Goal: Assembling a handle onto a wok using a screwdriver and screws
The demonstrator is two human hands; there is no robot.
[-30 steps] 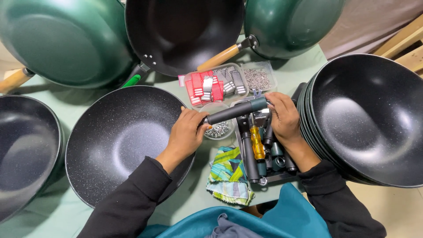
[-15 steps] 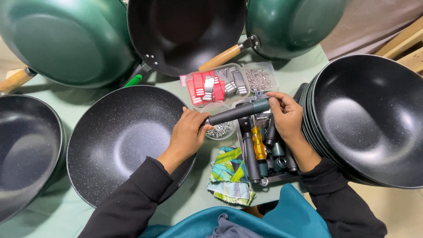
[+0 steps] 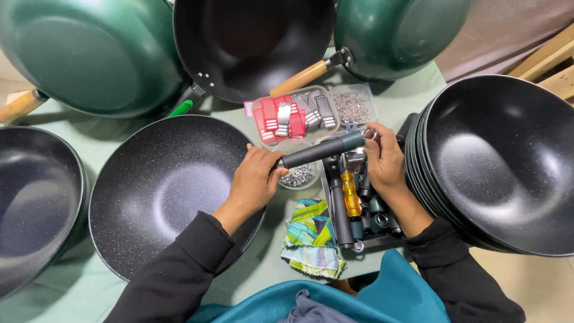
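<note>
Striped cloth [image 3: 312, 238] nearest, tool tray [image 3: 382, 241] beside it. Left hand [image 3: 254, 182] grips dark pan handle [image 3: 323, 150] at speckled wok [image 3: 162, 191] rim; right hand [image 3: 385, 161] pinches handle's far end. Beyond: clear box of red-grey parts [image 3: 294, 113], green woks [image 3: 89, 54].

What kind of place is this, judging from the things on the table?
Probably a small workshop where pans get their handles fitted. Many handleless pans, such as the stack of black pans, surround the table; both hands hold a dark pan handle; a tray of handles and a screwdriver lies below.
</note>
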